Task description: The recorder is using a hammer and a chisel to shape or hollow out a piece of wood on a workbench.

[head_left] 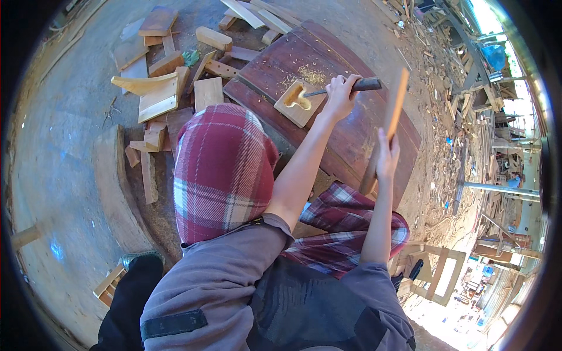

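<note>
My left hand (339, 96) is closed round a chisel, whose dark handle (367, 84) sticks out to the right. Its thin metal blade reaches left to a hollow cut in a pale wooden block (302, 118). The hollow has a rounded, branching outline. In my right hand (387, 157), a long wooden stick (397, 100) is gripped near its middle and stands up beside the chisel handle, apart from it. The block lies on a dark red wooden board (351, 140), with wood shavings (312, 75) scattered just beyond it.
Several wood offcuts (211, 38) lie piled at the far left of the board, among them a curved pale piece (149, 88). A thick curved plank (120, 187) lies to the left. Plaid cloth (222, 158) covers my knees. Scrap wood (462, 111) litters the right side.
</note>
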`<state>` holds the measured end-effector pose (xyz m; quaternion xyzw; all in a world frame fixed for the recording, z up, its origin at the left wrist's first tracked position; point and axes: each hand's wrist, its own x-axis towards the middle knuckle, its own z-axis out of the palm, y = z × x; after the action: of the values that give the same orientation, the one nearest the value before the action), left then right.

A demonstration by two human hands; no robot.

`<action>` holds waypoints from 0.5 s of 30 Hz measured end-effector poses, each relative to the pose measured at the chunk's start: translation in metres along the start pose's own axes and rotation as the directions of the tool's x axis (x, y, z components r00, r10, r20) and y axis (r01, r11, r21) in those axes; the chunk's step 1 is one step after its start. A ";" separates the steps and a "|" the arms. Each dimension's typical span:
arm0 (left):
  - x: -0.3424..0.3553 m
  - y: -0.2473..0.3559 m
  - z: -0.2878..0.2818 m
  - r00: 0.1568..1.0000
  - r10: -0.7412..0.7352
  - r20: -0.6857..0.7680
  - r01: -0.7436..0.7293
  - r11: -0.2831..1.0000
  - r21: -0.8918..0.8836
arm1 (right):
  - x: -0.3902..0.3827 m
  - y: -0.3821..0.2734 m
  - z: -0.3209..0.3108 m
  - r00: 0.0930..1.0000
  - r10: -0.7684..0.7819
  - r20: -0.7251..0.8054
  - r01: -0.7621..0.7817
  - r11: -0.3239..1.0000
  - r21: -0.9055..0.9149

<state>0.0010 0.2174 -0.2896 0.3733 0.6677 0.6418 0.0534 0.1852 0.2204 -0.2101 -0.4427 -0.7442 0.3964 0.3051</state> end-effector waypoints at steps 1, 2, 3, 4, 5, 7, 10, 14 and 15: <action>0.000 0.000 0.000 1.000 -0.006 -0.002 0.006 1.000 0.004 | 0.000 -0.006 -0.006 0.995 0.096 0.036 -0.098 0.991 0.088; 0.000 -0.001 0.000 1.000 -0.011 -0.001 0.011 1.000 0.009 | -0.001 -0.006 -0.006 0.994 0.098 0.043 -0.102 0.991 0.088; 0.001 0.000 0.004 1.000 -0.009 0.006 0.009 1.000 0.005 | -0.002 -0.006 -0.007 0.995 0.096 0.027 -0.099 0.979 0.177; -0.001 0.001 0.006 1.000 -0.009 0.010 0.009 1.000 0.002 | -0.003 -0.007 -0.008 0.995 0.094 0.011 -0.094 0.960 0.264; -0.003 0.002 0.009 1.000 -0.005 0.006 0.005 1.000 0.018 | -0.003 0.003 -0.002 0.995 0.097 0.007 -0.095 0.960 0.263; -0.005 0.002 0.016 1.000 0.011 0.000 -0.011 1.000 0.028 | -0.001 0.021 0.013 0.989 -0.140 -0.036 0.140 0.990 -0.002; -0.006 -0.008 0.015 0.999 0.027 -0.019 -0.025 0.997 0.077 | -0.002 0.021 0.003 1.000 0.002 0.013 -0.002 1.000 0.015; -0.003 -0.002 0.013 1.000 0.008 0.004 -0.008 0.999 0.038 | -0.003 0.017 -0.009 0.994 0.102 -0.048 -0.088 0.968 0.236; -0.001 -0.001 0.013 1.000 -0.002 0.001 0.002 1.000 0.026 | -0.004 0.013 -0.007 0.985 0.166 -0.053 -0.147 0.954 0.260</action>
<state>0.0085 0.2278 -0.2926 0.3737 0.6763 0.6328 0.0496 0.1979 0.2226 -0.2184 -0.4718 -0.6375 0.4951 0.3547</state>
